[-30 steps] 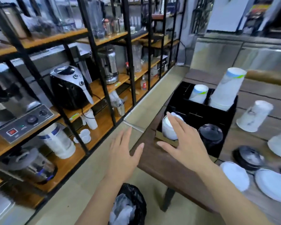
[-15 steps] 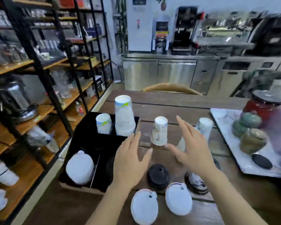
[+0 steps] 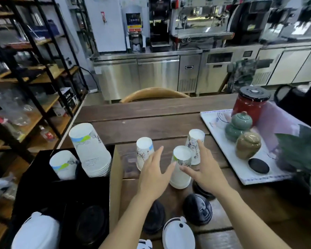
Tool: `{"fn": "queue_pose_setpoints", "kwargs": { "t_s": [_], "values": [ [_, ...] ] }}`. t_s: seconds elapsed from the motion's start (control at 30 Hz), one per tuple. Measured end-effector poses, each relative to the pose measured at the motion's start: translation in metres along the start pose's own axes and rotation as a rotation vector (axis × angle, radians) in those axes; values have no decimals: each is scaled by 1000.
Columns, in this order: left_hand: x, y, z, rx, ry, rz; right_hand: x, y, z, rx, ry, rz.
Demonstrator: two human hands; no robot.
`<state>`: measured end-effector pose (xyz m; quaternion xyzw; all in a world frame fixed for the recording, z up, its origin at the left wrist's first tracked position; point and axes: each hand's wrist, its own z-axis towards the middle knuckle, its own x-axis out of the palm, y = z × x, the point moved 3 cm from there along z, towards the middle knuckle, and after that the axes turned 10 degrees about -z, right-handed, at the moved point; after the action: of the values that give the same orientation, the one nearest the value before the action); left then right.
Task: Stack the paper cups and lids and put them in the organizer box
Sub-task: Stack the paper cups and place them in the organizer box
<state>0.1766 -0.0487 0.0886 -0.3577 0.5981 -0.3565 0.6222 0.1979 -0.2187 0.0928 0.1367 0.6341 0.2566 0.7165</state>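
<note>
Three upside-down paper cups stand on the wooden table: a left cup (image 3: pixel 144 151), a middle cup (image 3: pixel 181 168) and a far cup (image 3: pixel 195 145). My left hand (image 3: pixel 153 175) and my right hand (image 3: pixel 207 172) are open on either side of the middle cup, fingertips near it, holding nothing. The black organizer box (image 3: pixel 65 193) at the left holds a tall cup stack (image 3: pixel 92 150), a short cup stack (image 3: pixel 63 165), white lids (image 3: pixel 37 232) and black lids (image 3: pixel 92 223). Loose black lids (image 3: pixel 197 209) and a white lid (image 3: pixel 178 234) lie near the table's front edge.
A white tray (image 3: pixel 223 141) at the right carries a red canister (image 3: pixel 250 103), small ceramic jars (image 3: pixel 241 126) and a black coaster (image 3: pixel 258 165). A leafy plant (image 3: pixel 302 155) stands at the far right. A chair back (image 3: pixel 153 94) is behind the table; shelving (image 3: pixel 34 78) is left.
My view has swung right from the shelves to the table. Both hands have moved forward from above the organizer box and now flank the middle cup.
</note>
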Motion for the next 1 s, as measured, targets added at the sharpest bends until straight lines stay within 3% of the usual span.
{"fn": "queue_pose_setpoints", "kwargs": {
  "t_s": [0.27,0.37,0.7,0.83,1.0],
  "values": [
    [28,23,30,-91,371,-165,36,-19,13,183,209,347],
    [34,32,34,-110,447,-231,43,-17,11,209,250,357],
    [37,47,37,-87,358,-382,39,-3,11,240,121,228],
    [19,27,46,32,256,-409,17,13,21,138,-21,68],
    [-8,-35,60,210,162,-500,-38,35,47,-45,-240,138]
  ]
}}
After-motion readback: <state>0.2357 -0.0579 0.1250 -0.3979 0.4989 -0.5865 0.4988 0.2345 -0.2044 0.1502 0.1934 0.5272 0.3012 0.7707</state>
